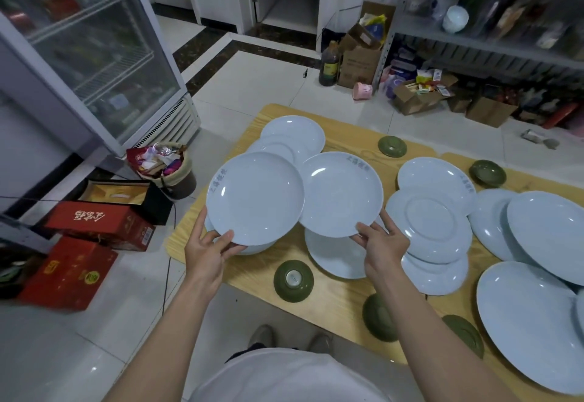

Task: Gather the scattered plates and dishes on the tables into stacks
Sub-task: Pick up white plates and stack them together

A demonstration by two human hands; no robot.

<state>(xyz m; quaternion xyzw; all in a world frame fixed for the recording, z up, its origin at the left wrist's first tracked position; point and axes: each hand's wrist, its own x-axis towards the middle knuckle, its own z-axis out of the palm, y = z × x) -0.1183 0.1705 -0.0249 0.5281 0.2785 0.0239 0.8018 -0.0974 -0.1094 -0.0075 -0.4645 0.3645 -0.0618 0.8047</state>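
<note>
My left hand (208, 248) grips the near rim of a pale blue plate (254, 197), lifted above the wooden table (347, 300). My right hand (380, 245) holds a second pale blue plate (341, 194) by its near rim, beside the first; their edges overlap. Under them lie more blue plates: two at the far left corner (292, 136), one below my right hand (335, 256), and an overlapping group (433, 221) to the right. Large blue plates (531, 332) fill the right side. Small green dishes (293, 281) lie upside down around them.
A glass-door fridge (94, 53) stands at the left, with a full bin (164, 164) and red boxes (79, 272) on the floor beside the table. Cardboard boxes (417, 95), a dark bottle (330, 65) and metal shelving (493, 41) line the far wall.
</note>
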